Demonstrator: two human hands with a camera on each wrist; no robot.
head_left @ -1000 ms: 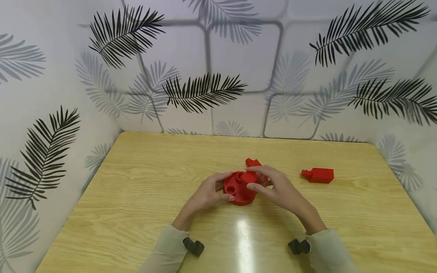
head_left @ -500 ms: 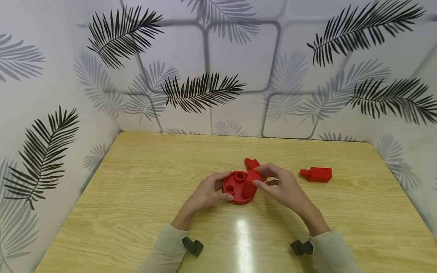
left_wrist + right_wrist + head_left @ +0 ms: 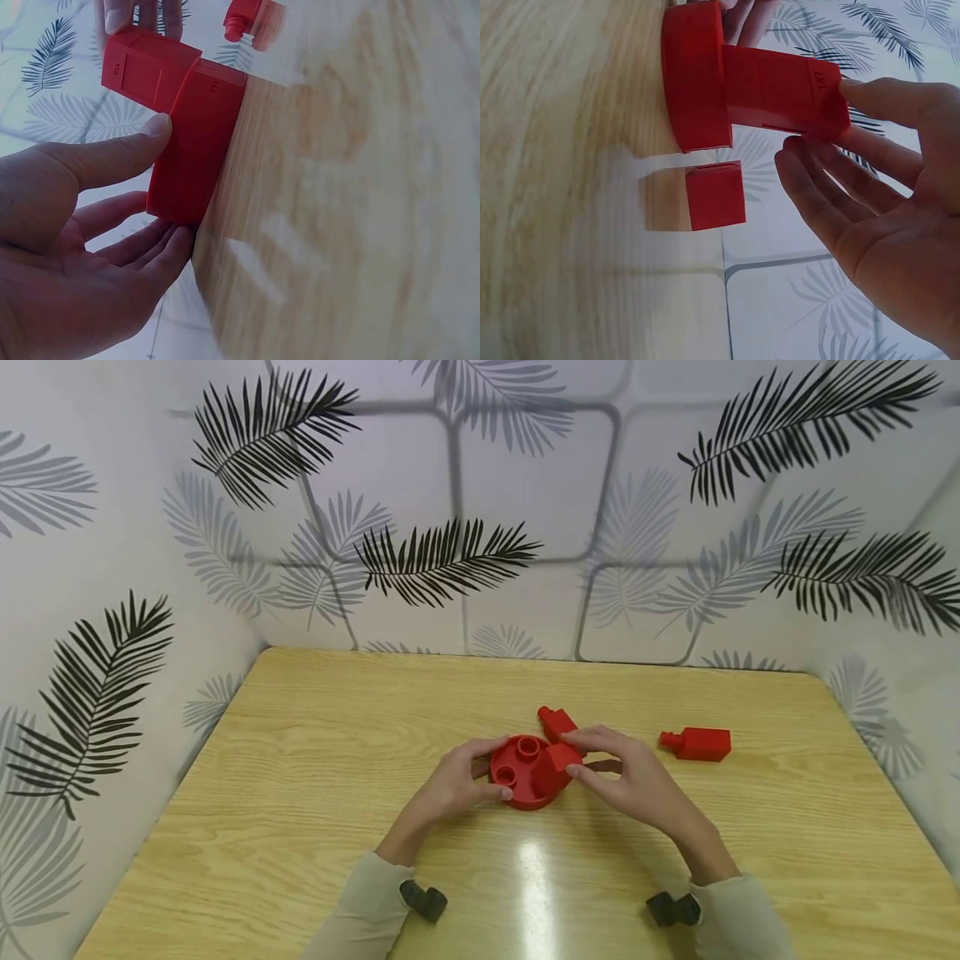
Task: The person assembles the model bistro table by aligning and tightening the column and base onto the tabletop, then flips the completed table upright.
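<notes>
In the head view a round red base (image 3: pixel 522 802) with raised round sockets sits on the table. My left hand (image 3: pixel 453 783) holds the base by its left rim, thumb at the near edge and fingers round the far side. A red rectangular block (image 3: pixel 557 767) stands in the right part of the base, leaning to the right. My right hand (image 3: pixel 633 781) pinches this block's upper end between thumb and fingers. The right wrist view shows the block (image 3: pixel 776 90) rising from the base (image 3: pixel 694 75); its lower end is hidden inside.
Just behind the base lies a second red block (image 3: pixel 557 723) with a round knobbed end. A similar red block (image 3: pixel 702 744) lies farther right, its knob pointing left. The wooden table (image 3: pixel 337 718) meets a leaf-patterned backdrop (image 3: pixel 525 485) at the back.
The top of the pinched block has tipped to the right, and my right hand has shifted right with it. My left hand and the base have stayed nearly still.
</notes>
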